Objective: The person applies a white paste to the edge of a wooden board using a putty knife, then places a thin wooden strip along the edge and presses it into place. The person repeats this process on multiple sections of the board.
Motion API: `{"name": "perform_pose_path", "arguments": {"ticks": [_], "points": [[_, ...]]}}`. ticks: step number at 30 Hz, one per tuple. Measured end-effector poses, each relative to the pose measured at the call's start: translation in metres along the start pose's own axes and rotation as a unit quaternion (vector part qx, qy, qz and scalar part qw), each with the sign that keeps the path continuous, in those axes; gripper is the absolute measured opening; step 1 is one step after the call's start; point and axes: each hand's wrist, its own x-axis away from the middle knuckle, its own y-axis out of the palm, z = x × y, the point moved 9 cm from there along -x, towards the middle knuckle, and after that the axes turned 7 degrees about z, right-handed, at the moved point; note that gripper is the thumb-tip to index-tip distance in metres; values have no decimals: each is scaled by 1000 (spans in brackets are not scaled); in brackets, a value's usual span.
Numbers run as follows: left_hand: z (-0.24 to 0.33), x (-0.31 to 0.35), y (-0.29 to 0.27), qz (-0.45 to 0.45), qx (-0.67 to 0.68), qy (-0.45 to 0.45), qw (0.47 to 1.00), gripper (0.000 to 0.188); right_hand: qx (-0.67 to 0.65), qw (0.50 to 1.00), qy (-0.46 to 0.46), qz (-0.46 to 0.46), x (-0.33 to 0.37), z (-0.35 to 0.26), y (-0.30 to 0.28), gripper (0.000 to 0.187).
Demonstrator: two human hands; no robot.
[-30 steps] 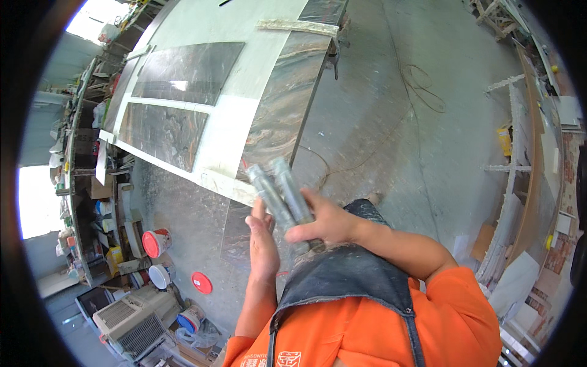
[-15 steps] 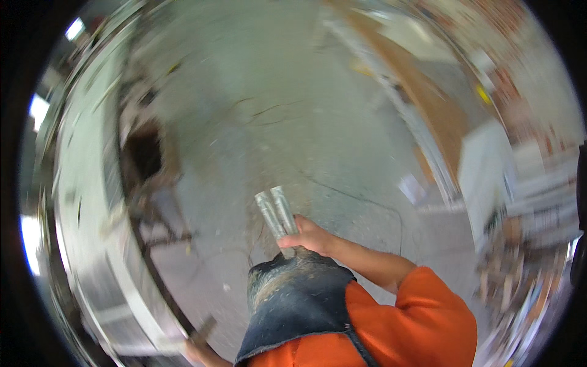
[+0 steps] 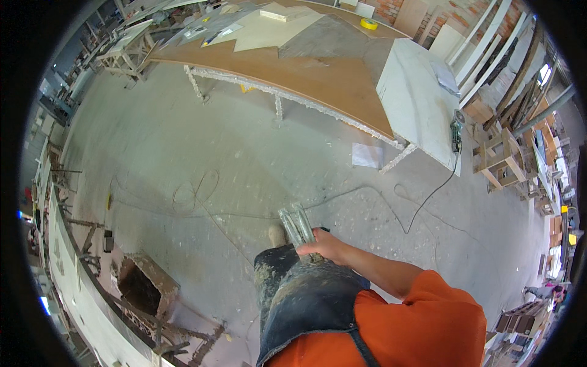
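Observation:
My right hand (image 3: 324, 246) is closed around two silvery, tube-like pieces (image 3: 296, 224) lying side by side. Their upper ends stick out past my fingers, in front of my dark, dust-smeared apron (image 3: 312, 300). What exactly the pieces are is too unclear to tell. Below them shows the tip of a dusty shoe (image 3: 277, 235) on the floor. My left hand is out of the picture.
Ahead stands a large table with a brown board top (image 3: 306, 76). Beside it, a white marbled slab (image 3: 416, 92) carries an angle grinder (image 3: 457, 131). A cable (image 3: 406, 227) loops over the floor. At left are a hollow box (image 3: 165, 281) and a long pale bench (image 3: 79, 290).
My view has turned right, bringing the table and grinder to the front. My left hand, earlier by the bench at lower left, has left the picture. The right keeps its hold.

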Motion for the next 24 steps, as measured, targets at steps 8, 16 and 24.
{"name": "perform_pose_path", "arguments": {"ticks": [8, 16, 24], "points": [[299, -5, 139, -237, 317, 94, 913, 52, 13, 973, -48, 225, -60, -30, -128, 84], [671, 266, 152, -520, 438, 336, 652, 61, 147, 829, -36, 539, 18, -87, -344, 87], [800, 544, 88, -490, 450, 543, 513, 61, 345, 715, 50, 606, 1, -124, -537, 65]]}}
